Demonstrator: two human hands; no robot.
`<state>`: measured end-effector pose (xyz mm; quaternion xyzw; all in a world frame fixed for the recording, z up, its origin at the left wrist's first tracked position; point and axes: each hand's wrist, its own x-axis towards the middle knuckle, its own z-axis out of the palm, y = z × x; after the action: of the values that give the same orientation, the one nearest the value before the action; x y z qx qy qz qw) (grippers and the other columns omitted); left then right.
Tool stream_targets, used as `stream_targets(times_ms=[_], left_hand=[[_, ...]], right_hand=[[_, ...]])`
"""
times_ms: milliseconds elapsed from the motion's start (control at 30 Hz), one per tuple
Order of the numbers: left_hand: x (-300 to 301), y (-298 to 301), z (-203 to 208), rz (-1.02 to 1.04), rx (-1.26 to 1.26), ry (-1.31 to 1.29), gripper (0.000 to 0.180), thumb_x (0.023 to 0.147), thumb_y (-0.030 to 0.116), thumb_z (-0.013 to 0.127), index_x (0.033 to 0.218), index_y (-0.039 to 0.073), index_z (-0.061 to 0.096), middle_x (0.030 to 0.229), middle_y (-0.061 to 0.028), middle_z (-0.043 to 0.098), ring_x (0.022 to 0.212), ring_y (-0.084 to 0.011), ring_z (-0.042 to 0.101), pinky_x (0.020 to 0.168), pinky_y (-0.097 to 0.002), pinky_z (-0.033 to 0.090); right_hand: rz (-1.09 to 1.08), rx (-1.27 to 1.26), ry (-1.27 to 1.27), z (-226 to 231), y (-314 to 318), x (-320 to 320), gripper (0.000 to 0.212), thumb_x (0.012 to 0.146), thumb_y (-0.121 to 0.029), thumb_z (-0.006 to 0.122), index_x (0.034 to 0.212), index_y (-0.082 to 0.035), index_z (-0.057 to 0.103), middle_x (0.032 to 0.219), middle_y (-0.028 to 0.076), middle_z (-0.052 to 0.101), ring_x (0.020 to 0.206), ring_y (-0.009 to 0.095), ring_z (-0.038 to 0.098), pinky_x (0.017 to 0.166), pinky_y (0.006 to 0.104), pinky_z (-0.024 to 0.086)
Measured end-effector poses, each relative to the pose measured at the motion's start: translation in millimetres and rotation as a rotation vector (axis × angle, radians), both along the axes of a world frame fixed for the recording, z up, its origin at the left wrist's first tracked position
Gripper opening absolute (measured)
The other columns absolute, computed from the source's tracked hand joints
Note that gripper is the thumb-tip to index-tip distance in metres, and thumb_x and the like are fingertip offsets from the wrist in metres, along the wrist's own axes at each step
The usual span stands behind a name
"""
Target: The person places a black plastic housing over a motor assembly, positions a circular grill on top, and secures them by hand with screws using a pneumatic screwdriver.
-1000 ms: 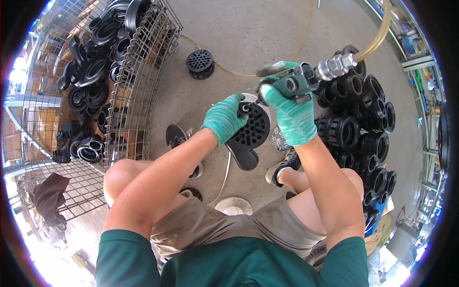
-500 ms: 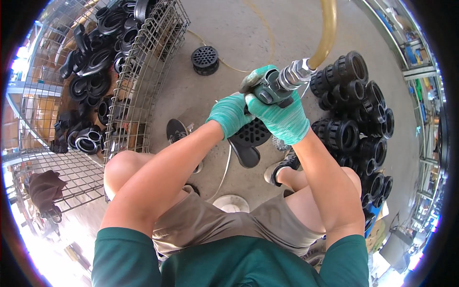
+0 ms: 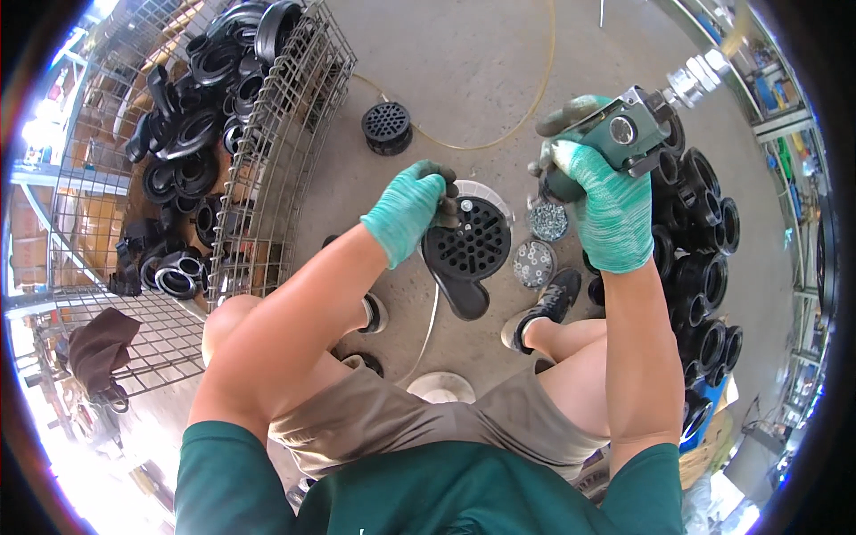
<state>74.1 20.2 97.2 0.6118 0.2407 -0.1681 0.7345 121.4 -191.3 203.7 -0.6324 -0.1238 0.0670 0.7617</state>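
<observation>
A black round grate with many holes point(image 3: 467, 239) and a curved pipe piece below it rests on a pale round support between my feet. A small shiny fastener point(image 3: 466, 206) sits near the grate's far edge. My left hand point(image 3: 412, 210), in a green glove with dark fingertips, is closed at the grate's upper left edge; what its fingers hold, if anything, is hidden. My right hand point(image 3: 599, 192), gloved alike, grips a green air-powered tool point(image 3: 622, 132) raised to the right of the grate. Its metal hose fitting point(image 3: 697, 78) points to the upper right.
Two round dishes of small metal parts, one of screws point(image 3: 547, 219) and one of washers point(image 3: 535, 265), stand right of the grate. Black fittings are piled at right point(image 3: 704, 276). A wire cage point(image 3: 276, 143) holds more. Another grated part point(image 3: 387, 127) and a thin hose point(image 3: 499, 140) lie ahead.
My right hand has carried the air tool from above the grate up and to the right. My left hand has come off the tool's lower end and moved slightly left, uncovering the grate.
</observation>
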Motion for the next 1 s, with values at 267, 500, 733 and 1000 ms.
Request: stream_targets(times_ms=[267, 500, 733, 1000], left_hand=[[-20, -6, 56, -0.036, -0.565, -0.059, 0.032, 0.096, -0.004, 0.052, 0.128, -0.011, 0.052, 0.121, -0.0229, 0.062, 0.112, -0.0353, 0.067, 0.101, -0.0479, 0.057], [-25, -15, 60, -0.037, -0.591, -0.082, 0.043, 0.100, 0.017, 0.063, 0.134, -0.008, 0.050, 0.119, -0.0204, 0.066, 0.107, -0.0302, 0.070, 0.097, -0.0443, 0.060], [-25, -15, 61, -0.066, -0.580, -0.060, 0.043, 0.103, 0.029, 0.061, 0.130, -0.004, 0.056, 0.097, -0.0090, 0.068, 0.075, -0.0175, 0.067, 0.066, -0.0320, 0.058], [-29, -26, 66, -0.036, -0.363, -0.133, 0.039, 0.103, 0.032, 0.061, 0.127, 0.001, 0.062, 0.084, -0.0025, 0.063, 0.062, -0.0095, 0.055, 0.056, -0.0244, 0.046]], right_hand=[[0.102, -0.131, 0.327, 2, -15, -20, 0.029, 0.083, -0.001, 0.067, 0.111, -0.003, 0.060, 0.092, 0.010, 0.069, 0.071, 0.016, 0.066, 0.063, 0.0292, 0.055], [0.110, -0.144, 0.322, -2, -16, -25, 0.025, 0.085, -0.002, 0.073, 0.109, 0.000, 0.066, 0.089, 0.006, 0.071, 0.071, 0.010, 0.066, 0.065, 0.0265, 0.055], [0.108, -0.161, 0.325, -12, -15, -27, 0.027, 0.085, -0.003, 0.074, 0.110, 0.000, 0.065, 0.088, 0.005, 0.071, 0.071, 0.009, 0.065, 0.065, 0.0258, 0.054], [0.155, -0.277, 0.357, -8, -11, -31, 0.024, 0.087, -0.011, 0.077, 0.106, -0.003, 0.065, 0.080, 0.001, 0.068, 0.068, 0.008, 0.062, 0.062, 0.0251, 0.052]])
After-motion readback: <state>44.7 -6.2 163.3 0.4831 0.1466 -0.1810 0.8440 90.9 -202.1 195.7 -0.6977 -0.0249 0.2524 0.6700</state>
